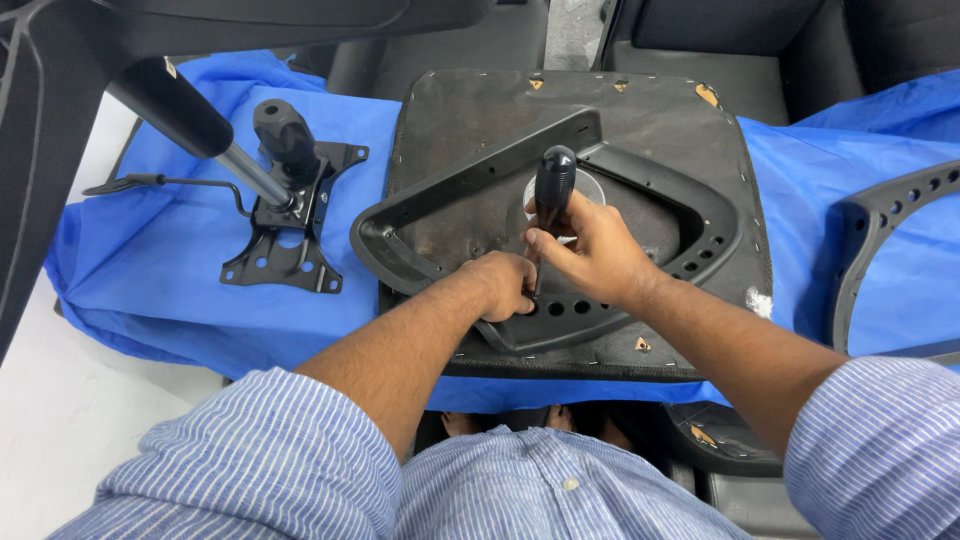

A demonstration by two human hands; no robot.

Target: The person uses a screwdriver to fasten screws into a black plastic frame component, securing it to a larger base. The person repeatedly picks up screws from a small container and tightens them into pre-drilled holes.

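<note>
Right hand [590,245] grips a screwdriver [553,185]; left hand [505,285] pinches its tip at the armrest bracket [640,170], already on the seat base [480,110]; mechanism plate [290,220] lies unattached.

Furniture repair workshop. An upturned chair seat [480,130] lies on a blue-covered bench [150,270]. A detached tilt mechanism [290,225] sits beside it.

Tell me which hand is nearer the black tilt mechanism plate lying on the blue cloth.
Left. The left hand rests on the armrest bracket, closer to the mechanism plate; the right hand holds the screwdriver farther away.
</note>
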